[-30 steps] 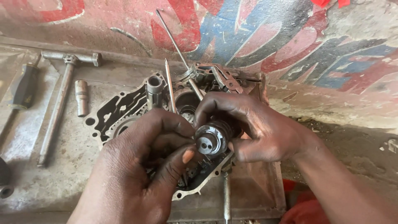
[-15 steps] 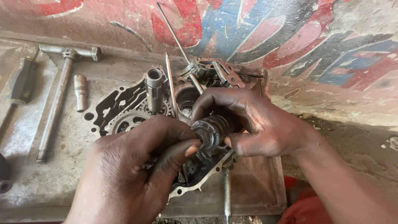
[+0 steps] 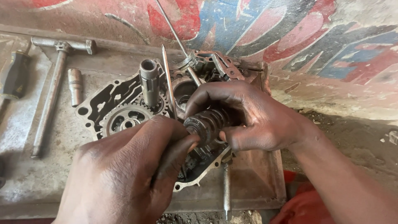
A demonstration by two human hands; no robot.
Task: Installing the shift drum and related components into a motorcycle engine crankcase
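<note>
A dark, greasy gear cluster on a shaft [image 3: 209, 122] is held above an open engine crankcase [image 3: 112, 103]. My right hand [image 3: 253, 118] wraps around the cluster from the right. My left hand [image 3: 132, 174] pinches its near end with thumb and fingertips. The crankcase lies flat with a gear wheel [image 3: 124, 120] and an upright hollow shaft [image 3: 149, 83] showing. Its lower right part is hidden under my hands.
A long T-handle wrench [image 3: 52, 91] and a small socket [image 3: 74, 85] lie on the metal tray [image 3: 257, 182] to the left. A dark-handled tool [image 3: 14, 74] is at the far left. Thin rods [image 3: 170, 83] stand up from the case. A painted wall [image 3: 290, 37] rises behind.
The gear cluster has turned in my hands from end-on to sideways, with its ribbed side now showing. The view has shifted slightly down.
</note>
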